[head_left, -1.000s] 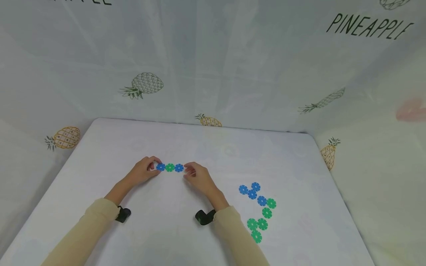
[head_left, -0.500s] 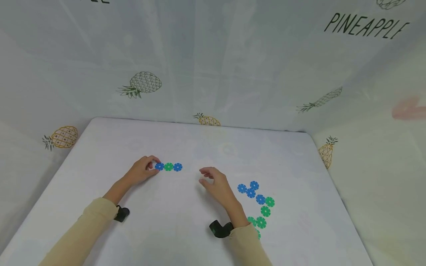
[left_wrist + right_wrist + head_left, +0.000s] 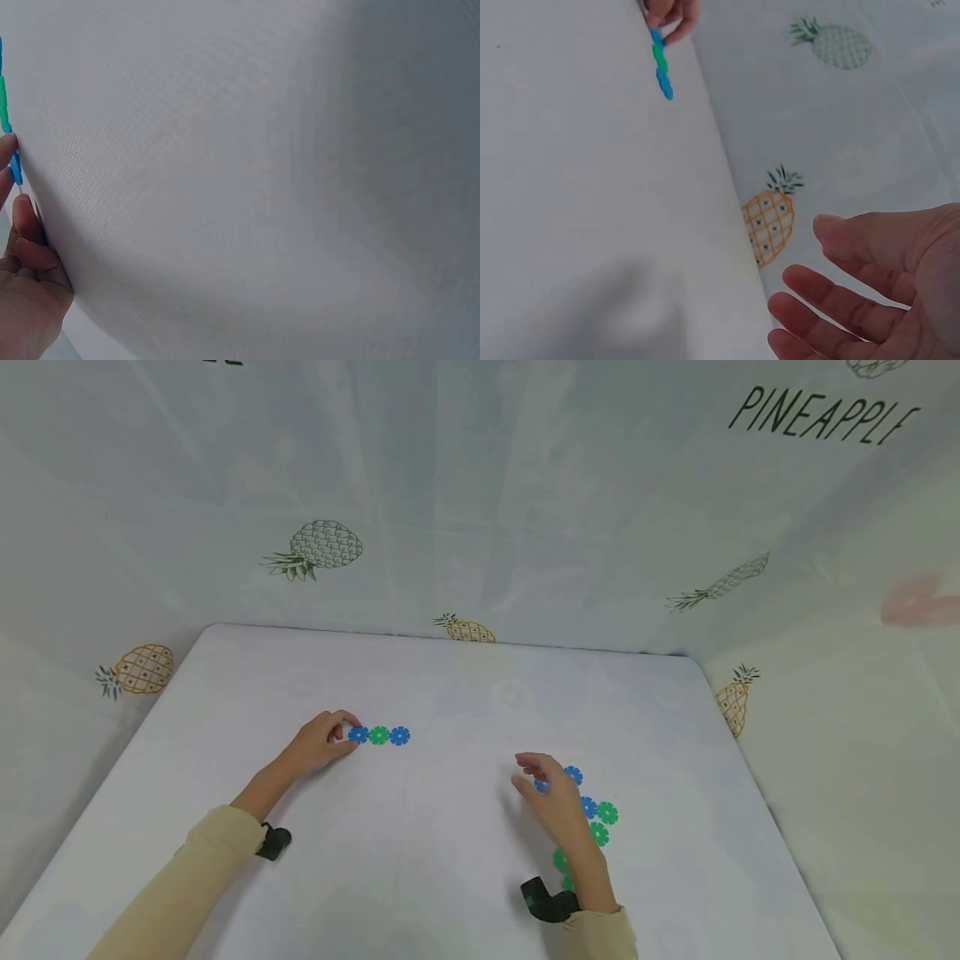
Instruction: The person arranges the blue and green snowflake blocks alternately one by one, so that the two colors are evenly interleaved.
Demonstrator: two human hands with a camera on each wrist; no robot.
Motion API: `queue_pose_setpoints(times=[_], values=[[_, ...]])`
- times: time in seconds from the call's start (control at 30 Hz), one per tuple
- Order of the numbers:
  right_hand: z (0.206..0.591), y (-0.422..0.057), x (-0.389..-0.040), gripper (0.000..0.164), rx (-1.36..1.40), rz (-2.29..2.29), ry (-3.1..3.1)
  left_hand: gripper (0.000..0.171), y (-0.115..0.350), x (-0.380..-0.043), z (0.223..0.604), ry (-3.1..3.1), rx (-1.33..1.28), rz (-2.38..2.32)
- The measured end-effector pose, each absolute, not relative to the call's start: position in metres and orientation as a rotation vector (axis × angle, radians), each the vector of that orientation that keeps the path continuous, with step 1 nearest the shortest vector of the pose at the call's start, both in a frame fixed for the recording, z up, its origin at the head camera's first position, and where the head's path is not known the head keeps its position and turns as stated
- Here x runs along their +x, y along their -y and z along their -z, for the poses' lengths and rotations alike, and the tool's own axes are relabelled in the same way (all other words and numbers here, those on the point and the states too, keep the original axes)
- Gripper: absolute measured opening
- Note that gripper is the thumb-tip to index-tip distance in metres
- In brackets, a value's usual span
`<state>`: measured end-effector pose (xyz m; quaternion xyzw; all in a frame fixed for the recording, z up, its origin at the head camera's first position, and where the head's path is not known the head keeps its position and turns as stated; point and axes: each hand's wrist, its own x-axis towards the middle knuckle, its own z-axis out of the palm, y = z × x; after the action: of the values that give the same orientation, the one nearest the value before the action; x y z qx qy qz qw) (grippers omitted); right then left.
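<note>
In the head view, three notched snowflake discs form a straight row: a blue disc (image 3: 360, 736), a green disc (image 3: 378, 736) and another blue disc (image 3: 400, 736). Thumb and fingers of my left hand (image 3: 318, 746) pinch the row's left blue disc at its edges. The left wrist view catches only the row's edge at far left, with the green disc (image 3: 4, 105) visible. My right hand (image 3: 558, 806) hovers over the loose discs with relaxed fingers, holding nothing. It partly covers a blue snowflake disc (image 3: 573, 774) and several others below it.
Right of my right hand lie a loose blue disc (image 3: 589, 807) and green discs (image 3: 607, 812), (image 3: 598, 834) on the white table (image 3: 450, 843). A pineapple-printed curtain (image 3: 480, 527) rises behind the table's far edge. A black wrist camera (image 3: 547, 902) sits on each wrist.
My right hand has left the right end of the row and moved right and nearer, over the loose discs. My left hand stays on the row's left blue disc.
</note>
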<state>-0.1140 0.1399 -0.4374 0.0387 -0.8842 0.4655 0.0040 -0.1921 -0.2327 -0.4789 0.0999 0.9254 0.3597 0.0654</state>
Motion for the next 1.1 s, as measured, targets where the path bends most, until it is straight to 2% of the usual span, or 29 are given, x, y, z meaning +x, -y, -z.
queue_pose_setpoints(times=[0.43,0.53,0.8,1.1], values=[[0.445,-0.201,-0.094,0.037,-0.138,-1.326,2.793,0.032,0.233,-0.194,0.481,-2.788,0.281,-1.058],[0.459,-0.216,-0.092,0.04,-0.184,-1.273,2.781,0.032,0.233,-0.194,0.481,-2.793,0.286,-1.059],[0.529,-0.264,-0.098,0.051,-0.429,-1.127,2.798,0.032,0.234,-0.194,0.481,-2.797,0.276,-1.052],[0.525,-0.276,-0.083,0.048,-0.572,-1.159,2.791,0.031,0.232,-0.193,0.48,-2.79,0.27,-1.073]])
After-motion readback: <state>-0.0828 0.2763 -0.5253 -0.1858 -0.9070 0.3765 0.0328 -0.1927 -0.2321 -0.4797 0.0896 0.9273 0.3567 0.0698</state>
